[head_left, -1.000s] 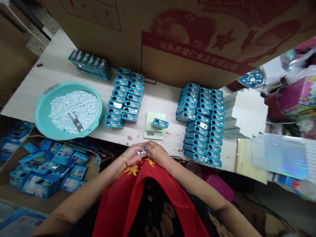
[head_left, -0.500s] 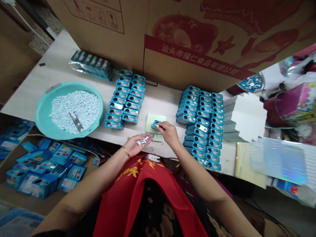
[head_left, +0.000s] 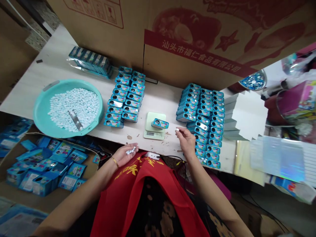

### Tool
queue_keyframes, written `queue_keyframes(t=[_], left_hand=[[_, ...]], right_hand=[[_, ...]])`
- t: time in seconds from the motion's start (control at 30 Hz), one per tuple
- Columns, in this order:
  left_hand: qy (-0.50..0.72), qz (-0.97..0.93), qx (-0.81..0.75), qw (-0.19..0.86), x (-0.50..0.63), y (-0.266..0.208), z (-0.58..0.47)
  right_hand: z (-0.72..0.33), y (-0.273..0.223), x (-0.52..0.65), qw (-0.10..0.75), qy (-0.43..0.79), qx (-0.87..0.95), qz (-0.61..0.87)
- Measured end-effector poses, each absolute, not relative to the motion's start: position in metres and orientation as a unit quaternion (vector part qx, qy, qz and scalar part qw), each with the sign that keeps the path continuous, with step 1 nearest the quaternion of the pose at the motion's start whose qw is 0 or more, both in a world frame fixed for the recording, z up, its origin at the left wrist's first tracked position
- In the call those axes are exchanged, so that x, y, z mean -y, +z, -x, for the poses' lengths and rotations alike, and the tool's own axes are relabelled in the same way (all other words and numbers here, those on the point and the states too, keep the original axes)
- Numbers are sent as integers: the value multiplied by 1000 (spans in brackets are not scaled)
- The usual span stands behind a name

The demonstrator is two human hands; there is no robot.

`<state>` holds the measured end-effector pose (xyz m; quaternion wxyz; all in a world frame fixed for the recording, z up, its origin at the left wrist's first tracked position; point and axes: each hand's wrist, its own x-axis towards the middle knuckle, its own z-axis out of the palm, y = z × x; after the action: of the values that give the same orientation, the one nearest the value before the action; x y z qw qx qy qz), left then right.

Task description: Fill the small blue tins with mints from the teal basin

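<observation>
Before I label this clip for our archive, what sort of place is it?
Probably a small packing workshop: a compact scale holds one blue container, rows of similar containers stand on both sides of it, and a basin holds loose white pellets.

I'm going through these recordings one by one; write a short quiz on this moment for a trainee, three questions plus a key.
1. Multiple choice: what rests on the pale green scale?
A) a glass jar
B) a blue container
C) a wooden spoon

2. True or false: several white pieces lie in the open left hand.

3. Short answer: is the right hand touching the blue container, and what does it hold?

Key:
1. B.
2. True.
3. No, it is apart from the container; it pinches a single white piece.
</observation>
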<state>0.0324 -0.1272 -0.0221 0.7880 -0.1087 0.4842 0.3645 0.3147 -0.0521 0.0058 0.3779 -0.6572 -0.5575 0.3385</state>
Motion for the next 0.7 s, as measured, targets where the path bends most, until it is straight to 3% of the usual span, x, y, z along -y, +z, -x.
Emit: queue_keyframes(t=[0.4,0.53,0.6,0.7], left_hand=[[344,62,-482,803,131,-23,-40],[345,104,-458,812,121,-23,-49],[339,120,-437,824,114,-22,-56],[344,114,-422,831,107,-20,-58]], right_hand=[[-292,8,65,347,362,594,629],[-262,20,71,286,404,699,516],[-252,22,67,240,373,768,462],[-252,16,46,175,234,802,521]])
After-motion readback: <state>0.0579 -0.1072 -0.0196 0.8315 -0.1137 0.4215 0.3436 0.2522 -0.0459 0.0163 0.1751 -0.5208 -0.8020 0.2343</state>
